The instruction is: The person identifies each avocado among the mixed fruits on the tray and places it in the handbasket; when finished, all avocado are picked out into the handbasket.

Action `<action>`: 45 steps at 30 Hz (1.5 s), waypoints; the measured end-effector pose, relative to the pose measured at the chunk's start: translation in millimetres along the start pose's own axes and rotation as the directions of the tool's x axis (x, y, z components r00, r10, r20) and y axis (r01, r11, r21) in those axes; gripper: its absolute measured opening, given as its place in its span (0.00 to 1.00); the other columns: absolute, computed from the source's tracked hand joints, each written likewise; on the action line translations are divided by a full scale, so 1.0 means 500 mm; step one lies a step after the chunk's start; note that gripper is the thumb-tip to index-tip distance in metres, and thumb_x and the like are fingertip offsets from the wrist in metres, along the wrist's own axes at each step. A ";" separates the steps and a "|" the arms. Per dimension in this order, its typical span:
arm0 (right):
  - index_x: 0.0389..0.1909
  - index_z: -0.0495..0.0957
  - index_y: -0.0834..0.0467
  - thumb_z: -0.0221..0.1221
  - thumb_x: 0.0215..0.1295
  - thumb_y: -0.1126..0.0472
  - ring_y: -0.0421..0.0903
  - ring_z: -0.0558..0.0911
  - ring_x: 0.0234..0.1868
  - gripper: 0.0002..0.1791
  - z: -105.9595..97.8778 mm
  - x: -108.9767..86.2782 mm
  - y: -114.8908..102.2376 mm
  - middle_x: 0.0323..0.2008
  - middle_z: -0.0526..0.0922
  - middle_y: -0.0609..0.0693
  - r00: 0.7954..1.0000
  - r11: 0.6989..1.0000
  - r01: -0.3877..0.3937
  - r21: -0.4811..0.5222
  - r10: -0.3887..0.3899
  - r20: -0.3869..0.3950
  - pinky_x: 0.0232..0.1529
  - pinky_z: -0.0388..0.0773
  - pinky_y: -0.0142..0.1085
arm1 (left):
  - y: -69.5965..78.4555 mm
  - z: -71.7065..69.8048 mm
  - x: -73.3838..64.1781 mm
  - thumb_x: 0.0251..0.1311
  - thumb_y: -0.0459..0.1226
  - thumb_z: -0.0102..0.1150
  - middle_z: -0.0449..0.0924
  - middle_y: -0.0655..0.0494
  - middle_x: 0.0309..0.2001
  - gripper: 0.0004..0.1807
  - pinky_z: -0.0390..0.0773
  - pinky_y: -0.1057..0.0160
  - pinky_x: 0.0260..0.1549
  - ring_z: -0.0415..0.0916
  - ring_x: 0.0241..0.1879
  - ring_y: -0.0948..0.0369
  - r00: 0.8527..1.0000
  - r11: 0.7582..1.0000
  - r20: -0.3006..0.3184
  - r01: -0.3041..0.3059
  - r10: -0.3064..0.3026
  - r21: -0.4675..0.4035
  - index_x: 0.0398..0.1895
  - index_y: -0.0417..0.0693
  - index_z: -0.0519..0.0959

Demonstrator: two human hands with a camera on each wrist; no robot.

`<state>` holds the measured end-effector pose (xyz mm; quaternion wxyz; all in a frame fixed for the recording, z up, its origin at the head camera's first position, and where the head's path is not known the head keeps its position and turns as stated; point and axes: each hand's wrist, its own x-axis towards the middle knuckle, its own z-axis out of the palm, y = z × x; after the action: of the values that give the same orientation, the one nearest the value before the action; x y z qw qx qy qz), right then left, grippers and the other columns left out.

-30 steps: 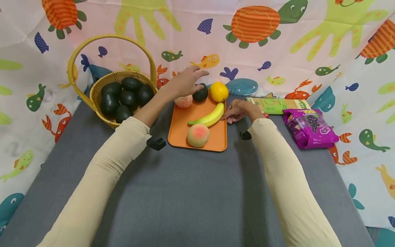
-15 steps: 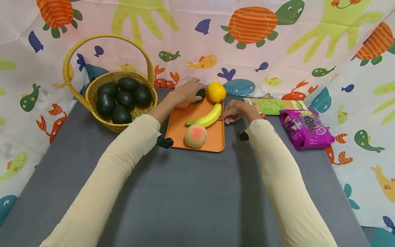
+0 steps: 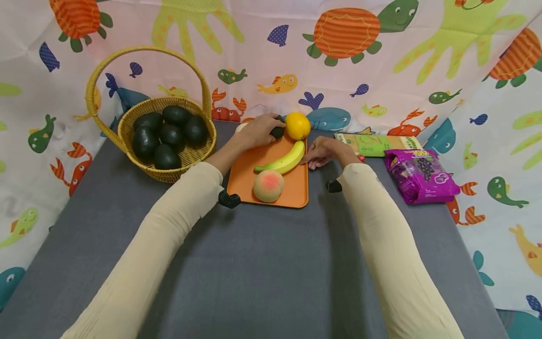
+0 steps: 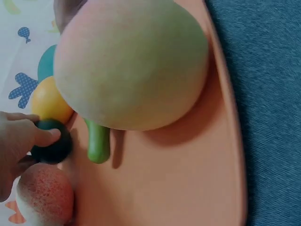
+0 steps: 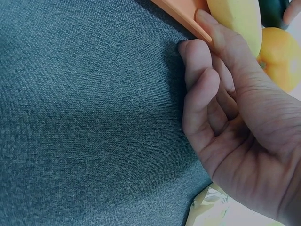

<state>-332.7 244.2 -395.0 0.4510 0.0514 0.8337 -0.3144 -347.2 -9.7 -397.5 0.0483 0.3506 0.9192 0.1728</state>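
Note:
At the back of the orange tray (image 3: 245, 181), my left hand (image 3: 259, 129) grips a dark green avocado (image 3: 277, 130). The left wrist view shows thumb and fingers around the avocado (image 4: 55, 147), between a yellow-orange fruit (image 4: 49, 100) and a speckled pink peach (image 4: 46, 195). That peach is mostly behind my hand in the head view. My right hand (image 3: 325, 151) pinches the tray's right rim, its thumb inside by the banana (image 3: 284, 161) and its other fingers curled outside. Another peach (image 3: 268, 186) sits at the tray's front.
A yellow wicker basket (image 3: 167, 176) with several avocados (image 3: 145, 142) stands to the left, its tall handle upright. On the right lie a purple grape-printed bag (image 3: 421, 176) and a flat green-and-tan package (image 3: 374, 145). A patterned curtain (image 3: 254, 42) hangs behind the grey table (image 3: 271, 263).
My left hand has come down from above the tray onto the avocado and now grips it. The right hand has stayed at the tray's rim.

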 end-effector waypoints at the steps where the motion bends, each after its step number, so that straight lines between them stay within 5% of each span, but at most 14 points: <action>1: 0.31 0.85 0.60 0.71 0.67 0.53 0.37 0.84 0.22 0.13 0.001 0.001 0.002 0.20 0.87 0.46 1.000 1.000 0.002 0.000 -0.002 -0.002 0.33 0.83 0.26 | 0.002 0.001 -0.002 0.69 0.31 0.65 0.66 0.39 0.77 0.29 0.68 0.47 0.76 0.65 0.77 0.44 1.000 1.000 -0.014 0.000 0.000 -0.010 0.73 0.46 0.74; 12: 0.30 0.86 0.59 0.70 0.68 0.53 0.38 0.84 0.22 0.13 0.003 0.003 0.016 0.20 0.87 0.47 1.000 1.000 -0.015 0.016 0.015 -0.003 0.33 0.83 0.26 | 0.012 0.012 -0.021 0.69 0.34 0.65 0.65 0.38 0.77 0.29 0.70 0.49 0.75 0.66 0.77 0.44 0.987 0.995 -0.159 -0.049 0.035 -0.087 0.73 0.46 0.74; 18: 0.30 0.86 0.59 0.71 0.67 0.54 0.38 0.84 0.21 0.13 0.005 0.005 0.021 0.21 0.87 0.48 0.999 0.998 -0.037 0.047 0.036 0.016 0.33 0.83 0.26 | 0.015 0.016 -0.037 0.69 0.32 0.64 0.66 0.37 0.77 0.27 0.71 0.48 0.75 0.67 0.76 0.42 0.958 0.992 -0.284 -0.082 0.050 -0.100 0.71 0.48 0.77; 25: 0.30 0.86 0.58 0.71 0.67 0.52 0.37 0.83 0.21 0.13 0.002 0.000 0.026 0.21 0.87 0.47 0.999 0.999 -0.026 0.044 0.027 -0.022 0.32 0.82 0.25 | 0.028 -0.029 -0.072 0.69 0.33 0.65 0.65 0.37 0.77 0.27 0.69 0.45 0.75 0.67 0.75 0.41 0.942 0.993 -0.334 -0.049 0.012 -0.103 0.71 0.49 0.78; 31: 0.33 0.85 0.61 0.70 0.67 0.53 0.39 0.85 0.23 0.14 0.009 -0.015 0.015 0.22 0.88 0.49 0.998 0.997 -0.062 0.035 0.062 0.004 0.36 0.83 0.27 | 0.026 -0.084 -0.143 0.69 0.34 0.65 0.65 0.36 0.76 0.28 0.74 0.43 0.71 0.68 0.74 0.40 0.945 0.995 -0.327 0.000 -0.032 -0.097 0.72 0.48 0.76; 34: 0.35 0.85 0.62 0.70 0.68 0.54 0.40 0.85 0.23 0.14 0.013 -0.019 0.007 0.22 0.88 0.49 0.999 0.998 -0.048 0.035 0.048 0.003 0.37 0.84 0.28 | 0.016 -0.120 -0.197 0.69 0.36 0.66 0.66 0.36 0.76 0.29 0.75 0.39 0.69 0.69 0.72 0.38 0.948 0.995 -0.306 0.076 -0.092 -0.064 0.73 0.50 0.75; 39: 0.36 0.85 0.62 0.69 0.69 0.54 0.40 0.86 0.23 0.13 0.017 -0.024 -0.005 0.22 0.88 0.49 0.999 0.999 -0.035 0.041 0.035 -0.010 0.37 0.84 0.28 | -0.006 -0.174 -0.290 0.72 0.39 0.62 0.67 0.34 0.74 0.30 0.76 0.33 0.63 0.74 0.65 0.35 0.947 0.971 -0.215 0.239 -0.239 -0.028 0.77 0.52 0.70; 45: 0.35 0.84 0.63 0.69 0.69 0.55 0.40 0.85 0.23 0.13 0.011 -0.034 -0.012 0.22 0.88 0.49 0.999 0.998 -0.045 0.039 0.046 -0.008 0.36 0.84 0.27 | -0.032 -0.199 -0.369 0.74 0.40 0.60 0.68 0.32 0.72 0.30 0.75 0.30 0.60 0.72 0.62 0.35 0.939 0.945 -0.101 0.327 -0.327 -0.020 0.77 0.48 0.69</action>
<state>-321.2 239.5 -381.0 0.4532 0.0804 0.8282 -0.3198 -240.0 -171.2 -316.2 0.0295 0.1836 0.9656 0.1816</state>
